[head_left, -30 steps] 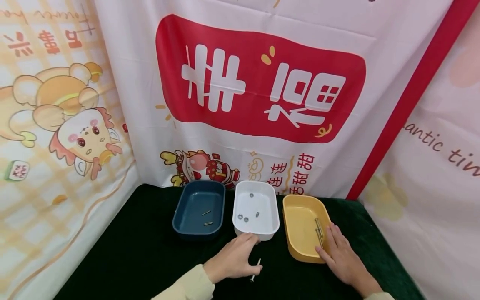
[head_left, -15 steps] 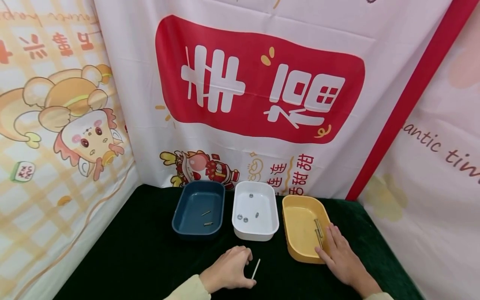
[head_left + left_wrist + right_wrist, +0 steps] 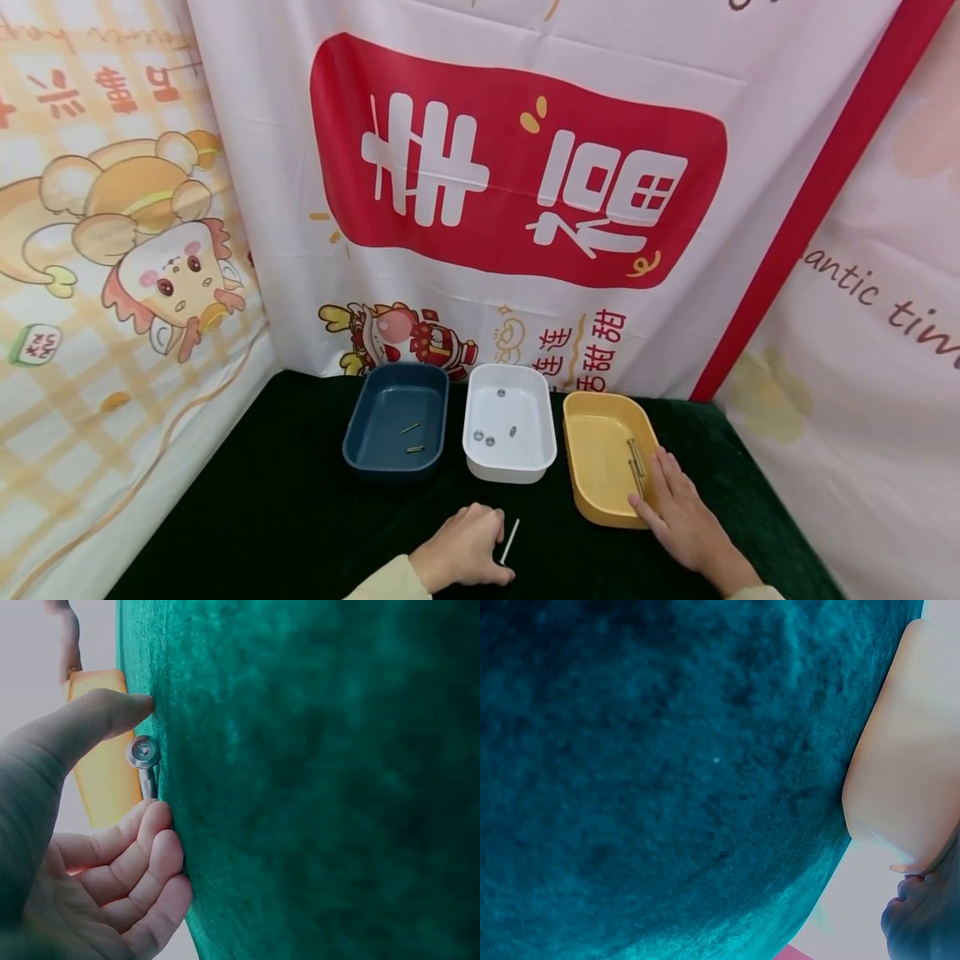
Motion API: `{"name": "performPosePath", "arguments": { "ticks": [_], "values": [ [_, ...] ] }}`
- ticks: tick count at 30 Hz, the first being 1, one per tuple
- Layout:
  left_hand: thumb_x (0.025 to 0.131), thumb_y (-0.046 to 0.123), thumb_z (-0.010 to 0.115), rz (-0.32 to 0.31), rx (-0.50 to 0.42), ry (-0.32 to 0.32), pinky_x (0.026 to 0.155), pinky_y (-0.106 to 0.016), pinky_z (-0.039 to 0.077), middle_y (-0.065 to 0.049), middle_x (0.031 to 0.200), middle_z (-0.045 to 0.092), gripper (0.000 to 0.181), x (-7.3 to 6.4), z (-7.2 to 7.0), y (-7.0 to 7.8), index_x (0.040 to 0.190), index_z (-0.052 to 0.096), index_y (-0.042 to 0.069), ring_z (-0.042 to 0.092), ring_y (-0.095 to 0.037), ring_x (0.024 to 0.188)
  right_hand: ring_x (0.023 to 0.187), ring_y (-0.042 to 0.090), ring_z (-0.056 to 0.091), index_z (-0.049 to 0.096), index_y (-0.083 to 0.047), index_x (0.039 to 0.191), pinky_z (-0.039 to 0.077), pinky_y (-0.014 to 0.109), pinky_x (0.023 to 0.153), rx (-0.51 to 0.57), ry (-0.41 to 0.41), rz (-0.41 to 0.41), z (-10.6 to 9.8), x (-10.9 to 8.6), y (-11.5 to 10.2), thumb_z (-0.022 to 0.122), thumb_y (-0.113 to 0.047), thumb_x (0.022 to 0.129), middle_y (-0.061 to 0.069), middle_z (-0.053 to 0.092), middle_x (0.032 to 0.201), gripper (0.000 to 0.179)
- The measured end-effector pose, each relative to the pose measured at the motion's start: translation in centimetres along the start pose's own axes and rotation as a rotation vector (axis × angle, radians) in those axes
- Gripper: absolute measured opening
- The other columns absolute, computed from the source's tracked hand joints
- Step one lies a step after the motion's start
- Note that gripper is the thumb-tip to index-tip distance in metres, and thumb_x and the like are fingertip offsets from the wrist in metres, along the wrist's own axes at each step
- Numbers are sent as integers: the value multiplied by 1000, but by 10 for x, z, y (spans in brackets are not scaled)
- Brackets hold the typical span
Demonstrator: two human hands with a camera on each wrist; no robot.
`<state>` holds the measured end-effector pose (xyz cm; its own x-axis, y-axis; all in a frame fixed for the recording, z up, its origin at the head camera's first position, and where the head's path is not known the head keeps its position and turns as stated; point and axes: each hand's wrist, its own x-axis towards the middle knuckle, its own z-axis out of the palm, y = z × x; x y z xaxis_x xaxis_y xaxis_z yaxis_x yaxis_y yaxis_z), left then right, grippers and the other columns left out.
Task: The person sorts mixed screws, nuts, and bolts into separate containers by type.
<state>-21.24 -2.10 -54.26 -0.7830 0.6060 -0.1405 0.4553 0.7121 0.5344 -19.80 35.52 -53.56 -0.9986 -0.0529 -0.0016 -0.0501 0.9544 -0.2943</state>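
A long silver bolt lies on the green cloth in front of the trays. My left hand rests around it, thumb and bent fingers on either side. In the left wrist view the round head of the bolt shows between thumb and fingertips, with a gap to the thumb. Against the right side of the yellow tray lies my right hand, fingers extended along the wall and thumb at the near rim. Long bolts lie inside that tray. The right wrist view shows the tray's outer wall and part of the hand.
Left of the yellow tray stands a white tray with several nuts. Beyond it, a dark blue tray holds small thin metal pieces. The green cloth covers the table, and printed fabric hangs behind.
My left hand has moved down from near the white tray toward the table's front, closing in around the bolt. The right hand has stayed at the yellow tray.
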Motion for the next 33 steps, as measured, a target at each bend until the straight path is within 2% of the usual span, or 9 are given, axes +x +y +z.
{"name": "performPosePath", "arguments": {
  "ticks": [7, 17, 24, 33],
  "values": [
    [84, 31, 89, -37, -52, -36, 51, -20, 50, 9, 68, 58, 29, 4, -4, 4, 78, 64, 18, 59, -6, 55, 162, 48, 9, 9, -4, 169, 16, 72, 127, -5, 10, -7, -1, 1, 0, 40, -68, 106, 20, 4, 178, 96],
    [84, 12, 84, -65, -103, -75, 53, -22, 52, 6, 66, 61, 18, 4, -13, 7, 82, 66, 16, 61, -8, 56, 162, 48, 8, 10, -4, 169, 16, 72, 127, -6, 8, -6, 1, 2, 0, 40, -69, 105, 20, 5, 178, 96],
    [85, 8, 82, -25, -105, -79, 54, -22, 51, 7, 66, 60, 21, 5, -12, 4, 77, 66, 19, 60, -8, 56, 162, 48, 10, 10, -4, 169, 16, 73, 127, -1, 10, -7, 1, 1, 0, 40, -68, 106, 20, 5, 178, 95],
    [87, 7, 79, 51, -54, -57, 55, -20, 51, 10, 71, 58, 15, 8, -13, 0, 83, 70, 19, 58, -4, 58, 162, 48, 10, 11, -3, 169, 16, 73, 126, -2, 14, -11, 2, 0, 2, 40, -68, 106, 21, 6, 178, 95]
  ]
}}
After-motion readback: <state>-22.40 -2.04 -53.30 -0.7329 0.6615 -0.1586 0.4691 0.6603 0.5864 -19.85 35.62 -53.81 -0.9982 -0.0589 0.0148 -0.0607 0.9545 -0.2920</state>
